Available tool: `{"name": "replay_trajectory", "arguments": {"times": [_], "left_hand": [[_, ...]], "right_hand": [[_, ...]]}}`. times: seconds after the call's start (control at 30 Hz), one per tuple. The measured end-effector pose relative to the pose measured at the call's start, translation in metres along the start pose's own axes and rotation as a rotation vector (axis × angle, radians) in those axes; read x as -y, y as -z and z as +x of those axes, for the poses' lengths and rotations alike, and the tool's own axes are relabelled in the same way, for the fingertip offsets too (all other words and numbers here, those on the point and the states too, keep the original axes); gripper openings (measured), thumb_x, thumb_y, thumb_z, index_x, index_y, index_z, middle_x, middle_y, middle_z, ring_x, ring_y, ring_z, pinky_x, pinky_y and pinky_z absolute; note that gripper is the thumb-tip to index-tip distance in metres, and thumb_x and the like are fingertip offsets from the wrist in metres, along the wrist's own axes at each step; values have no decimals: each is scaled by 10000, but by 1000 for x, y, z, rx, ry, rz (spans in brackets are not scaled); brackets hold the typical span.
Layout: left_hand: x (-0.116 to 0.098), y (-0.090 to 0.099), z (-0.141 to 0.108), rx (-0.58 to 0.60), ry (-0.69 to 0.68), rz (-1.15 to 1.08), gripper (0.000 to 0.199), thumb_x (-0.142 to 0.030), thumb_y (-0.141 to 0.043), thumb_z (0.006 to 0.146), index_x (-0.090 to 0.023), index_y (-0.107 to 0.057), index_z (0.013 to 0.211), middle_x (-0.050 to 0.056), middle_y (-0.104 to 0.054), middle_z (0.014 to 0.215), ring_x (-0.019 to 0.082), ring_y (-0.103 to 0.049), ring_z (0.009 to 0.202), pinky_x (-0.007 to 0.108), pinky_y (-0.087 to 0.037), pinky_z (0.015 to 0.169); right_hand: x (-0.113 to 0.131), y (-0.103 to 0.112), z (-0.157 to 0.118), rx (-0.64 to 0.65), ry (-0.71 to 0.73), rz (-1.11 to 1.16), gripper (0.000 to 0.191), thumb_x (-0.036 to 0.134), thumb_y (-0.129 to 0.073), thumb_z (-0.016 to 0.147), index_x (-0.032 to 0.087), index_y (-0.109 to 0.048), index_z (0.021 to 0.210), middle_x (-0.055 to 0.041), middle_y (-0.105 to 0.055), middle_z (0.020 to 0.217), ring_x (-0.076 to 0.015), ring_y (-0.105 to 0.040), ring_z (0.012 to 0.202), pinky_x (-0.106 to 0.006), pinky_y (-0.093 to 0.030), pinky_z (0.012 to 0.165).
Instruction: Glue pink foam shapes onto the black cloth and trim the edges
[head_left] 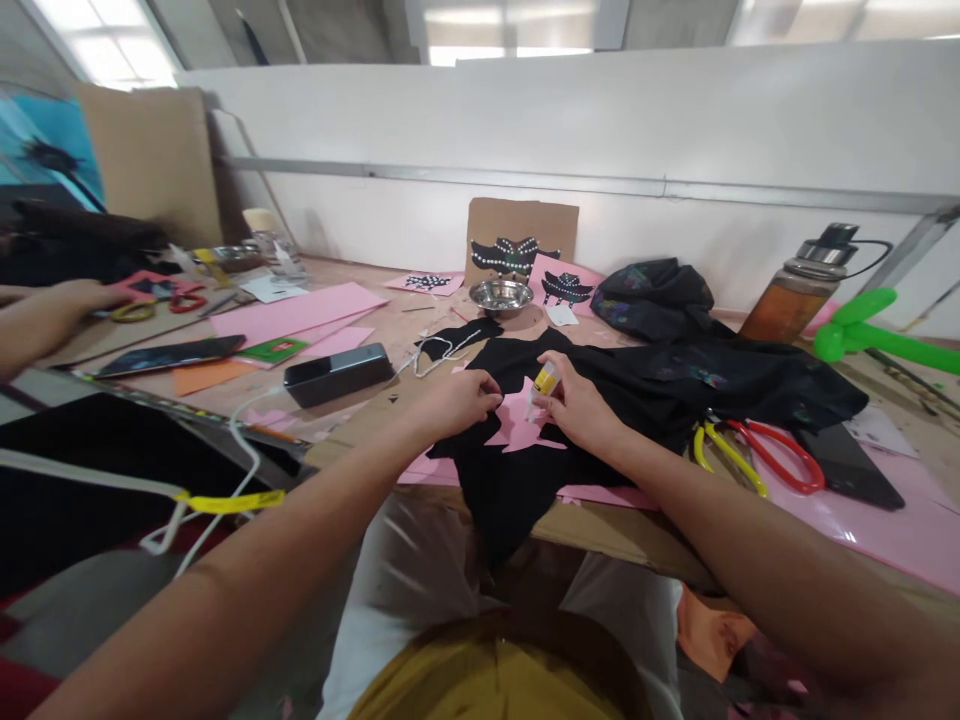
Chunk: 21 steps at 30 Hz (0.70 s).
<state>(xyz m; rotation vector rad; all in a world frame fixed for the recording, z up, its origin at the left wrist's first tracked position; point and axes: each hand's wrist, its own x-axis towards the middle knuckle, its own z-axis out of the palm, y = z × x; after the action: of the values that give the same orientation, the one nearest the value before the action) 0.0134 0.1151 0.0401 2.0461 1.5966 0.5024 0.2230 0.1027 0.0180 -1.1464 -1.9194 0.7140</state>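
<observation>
A pink paper cutout point(517, 432) lies on black fabric point(504, 505) in front of me. My right hand point(579, 402) is closed around a small glue bottle point(545, 380) with a yellow label, its nozzle tilted down at the cutout. To the left of the cutout, my left hand point(471, 402) has its fingers pinched together at the paper's edge, over the fabric. Whatever sits between those fingertips is too small to make out.
Behind the fabric stands a metal bowl point(501, 296) near studded black shapes on card point(517, 258). Red-handled scissors point(784, 458) lie at right, with a tilted bottle point(799, 285) beyond. A black box point(337, 375) is at left. Another person's hand point(71, 300) reaches in.
</observation>
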Motion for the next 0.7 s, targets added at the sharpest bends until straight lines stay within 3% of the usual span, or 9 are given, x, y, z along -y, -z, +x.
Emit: {"name": "replay_trajectory", "arguments": {"times": [0.27, 0.47, 0.7], "left_hand": [[-4, -3, 5, 54, 22, 75, 176, -327, -610, 861, -182, -665, 945, 31, -727, 834, 167, -681, 728, 254, -522, 613], [-4, -8, 9, 83, 15, 191, 315, -360, -583, 936, -171, -599, 1188, 93, -617, 1205, 214, -627, 1015, 431, -548, 861], [1, -9, 7, 99, -13, 231, 314, -359, -583, 935, -176, -600, 1190, 93, -618, 1206, 215, -628, 1013, 424, -551, 858]], "right_hand": [[1, 1, 0, -20, 32, -66, 456, 165, -611, 802, 235, -463, 1227, 10, -596, 882, -132, -569, 673, -333, -496, 742], [0, 1, 0, -28, 46, -75, 461, 164, -620, 795, 224, -466, 1226, 9, -589, 866, -138, -564, 694, -333, -491, 750], [0, 1, 0, -22, 26, -49, 444, 175, -612, 799, 240, -462, 1212, 23, -580, 837, -138, -569, 676, -338, -506, 743]]}}
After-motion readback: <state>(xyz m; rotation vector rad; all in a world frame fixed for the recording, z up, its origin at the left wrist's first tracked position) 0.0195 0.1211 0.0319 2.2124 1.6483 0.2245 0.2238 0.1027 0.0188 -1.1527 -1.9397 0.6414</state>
